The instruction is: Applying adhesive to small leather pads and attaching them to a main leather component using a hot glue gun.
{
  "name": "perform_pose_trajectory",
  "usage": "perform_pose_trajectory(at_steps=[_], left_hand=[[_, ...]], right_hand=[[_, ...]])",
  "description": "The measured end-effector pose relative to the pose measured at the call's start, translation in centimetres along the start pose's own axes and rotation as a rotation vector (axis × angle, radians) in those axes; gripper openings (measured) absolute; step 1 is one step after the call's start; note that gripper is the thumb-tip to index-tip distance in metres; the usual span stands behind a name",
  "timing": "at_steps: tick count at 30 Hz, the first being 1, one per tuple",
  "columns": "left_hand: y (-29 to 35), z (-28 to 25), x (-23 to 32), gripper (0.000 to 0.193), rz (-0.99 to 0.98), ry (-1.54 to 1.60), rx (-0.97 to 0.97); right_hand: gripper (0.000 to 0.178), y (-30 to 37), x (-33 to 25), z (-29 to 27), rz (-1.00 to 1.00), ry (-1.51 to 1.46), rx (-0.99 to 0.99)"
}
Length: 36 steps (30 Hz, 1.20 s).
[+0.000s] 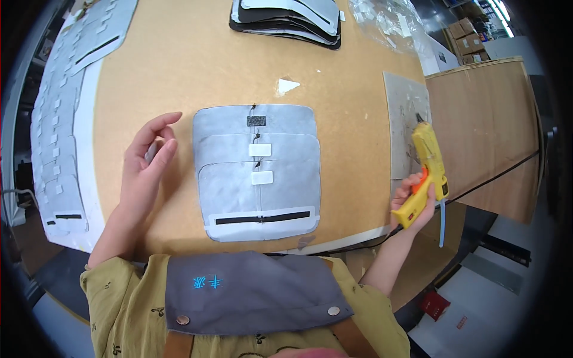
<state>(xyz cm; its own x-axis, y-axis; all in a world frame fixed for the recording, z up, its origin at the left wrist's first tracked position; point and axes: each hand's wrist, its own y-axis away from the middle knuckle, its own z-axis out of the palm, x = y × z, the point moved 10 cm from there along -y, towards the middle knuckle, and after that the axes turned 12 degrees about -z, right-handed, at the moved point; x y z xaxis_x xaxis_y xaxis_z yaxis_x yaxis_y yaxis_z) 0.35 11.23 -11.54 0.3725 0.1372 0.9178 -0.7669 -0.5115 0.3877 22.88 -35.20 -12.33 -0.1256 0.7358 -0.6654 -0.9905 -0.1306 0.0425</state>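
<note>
In front of me lies a stack of grey panels (230, 194) with rounded corners, stepped so each upper edge shows. Down its middle run a dark speckled patch (256, 121) and two white patches, with a black strip (239, 219) near the bottom. My left hand (149, 152) hovers left of the stack, thumb and index finger apart. A small greyish thing shows in its curled fingers, too hidden to name. My right hand (418, 200) grips a yellow hot glue gun (428, 149) by the handle, nozzle pointing away, a glue stick (442, 224) protruding from its rear.
Grey panels with white patches (57, 137) overlap along the left edge. More panels (286, 21) are piled at the far side, beside a clear plastic bag (391, 24). A stained board (397, 119) lies right, near the gun's black cord (489, 182). A white scrap (287, 86) sits beyond the stack.
</note>
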Motion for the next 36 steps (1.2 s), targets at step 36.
perform_pose_trajectory(at_steps=[36], left_hand=[[4.0,15.4,-0.6,0.053,-0.396,0.382,-0.740]], right_hand=[[0.029,7.6,10.5,20.8,-0.505,1.325,-0.974]])
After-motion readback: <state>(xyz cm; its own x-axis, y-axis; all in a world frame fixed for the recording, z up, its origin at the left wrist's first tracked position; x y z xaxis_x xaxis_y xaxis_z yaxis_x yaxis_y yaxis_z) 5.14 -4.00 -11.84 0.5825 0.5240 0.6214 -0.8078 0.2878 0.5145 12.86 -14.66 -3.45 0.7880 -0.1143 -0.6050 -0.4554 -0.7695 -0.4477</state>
